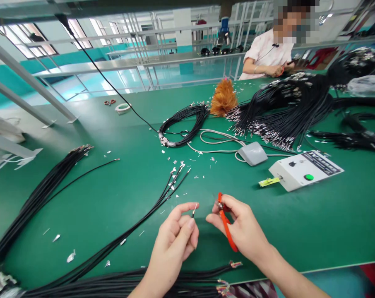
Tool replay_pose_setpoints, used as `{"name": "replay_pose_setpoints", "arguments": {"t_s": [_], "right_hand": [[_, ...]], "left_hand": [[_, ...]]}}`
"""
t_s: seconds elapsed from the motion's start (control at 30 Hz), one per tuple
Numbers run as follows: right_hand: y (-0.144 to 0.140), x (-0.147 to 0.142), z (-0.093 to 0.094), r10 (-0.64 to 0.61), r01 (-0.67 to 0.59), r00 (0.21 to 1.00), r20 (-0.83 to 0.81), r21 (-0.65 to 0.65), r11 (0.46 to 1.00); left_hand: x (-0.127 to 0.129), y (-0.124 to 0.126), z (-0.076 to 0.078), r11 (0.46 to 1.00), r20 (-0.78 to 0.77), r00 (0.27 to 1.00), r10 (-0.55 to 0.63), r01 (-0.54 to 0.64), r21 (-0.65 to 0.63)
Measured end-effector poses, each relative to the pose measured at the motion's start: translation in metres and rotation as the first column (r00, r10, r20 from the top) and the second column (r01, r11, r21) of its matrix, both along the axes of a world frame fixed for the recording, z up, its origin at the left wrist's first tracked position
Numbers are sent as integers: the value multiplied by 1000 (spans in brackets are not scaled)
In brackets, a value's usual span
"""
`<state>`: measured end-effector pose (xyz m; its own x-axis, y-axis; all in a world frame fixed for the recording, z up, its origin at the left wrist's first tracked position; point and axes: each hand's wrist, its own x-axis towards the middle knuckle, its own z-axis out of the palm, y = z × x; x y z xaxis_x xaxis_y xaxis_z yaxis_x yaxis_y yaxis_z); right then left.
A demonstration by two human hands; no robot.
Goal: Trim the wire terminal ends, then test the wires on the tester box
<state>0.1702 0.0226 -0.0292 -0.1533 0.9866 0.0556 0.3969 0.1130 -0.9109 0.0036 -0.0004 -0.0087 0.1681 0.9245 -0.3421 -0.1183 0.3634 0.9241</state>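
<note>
Between the thumb and fingers of my left hand (175,240) is the end of a black cable (193,214), its pale stripped tip pointing up. My right hand (245,225) grips red-handled cutters (227,229), a little to the right of that tip and apart from it. Most of the held cable is hidden by my left hand. Below both hands, a bundle of black cables (203,276) lies along the near edge, with coloured wires at its ends. A few more black cables (150,212) with stripped ends lie left of my left hand.
Scraps of foil litter the green table (119,207). A thick cable bundle (44,186) lies left. Farther back are a coiled cable (203,120), a feather duster (224,98), a grey pedal-like piece (253,153), a white control box (294,171) and a cable heap (277,107). A person (268,54) works opposite.
</note>
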Motion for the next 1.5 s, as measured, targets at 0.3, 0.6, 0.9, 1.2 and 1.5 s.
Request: {"name": "replay_pose_setpoints", "arguments": {"t_s": [0.3, 0.6, 0.9, 1.2, 1.5], "right_hand": [[-1, 9, 3, -27, -135, 854, 519, 271, 953], [1, 6, 8, -26, -188, 830, 557, 323, 928], [-1, 9, 8, 44, -212, 837, 545, 250, 945], [1, 10, 12, 86, -223, 855, 511, 214, 951], [2, 16, 17, 95, -239, 834, 544, 200, 950]], "left_hand": [[-3, -2, 5, 1000, 65, 998, -3, 4, -17], [-3, -4, 8, 997, 82, 996, -23, 28, -65], [-4, -4, 8, 995, 99, 994, -47, 55, -80], [-6, -4, 7, 996, 90, 994, -67, 72, -60], [-7, -5, 8, 992, 89, 991, -103, 109, -70]]}}
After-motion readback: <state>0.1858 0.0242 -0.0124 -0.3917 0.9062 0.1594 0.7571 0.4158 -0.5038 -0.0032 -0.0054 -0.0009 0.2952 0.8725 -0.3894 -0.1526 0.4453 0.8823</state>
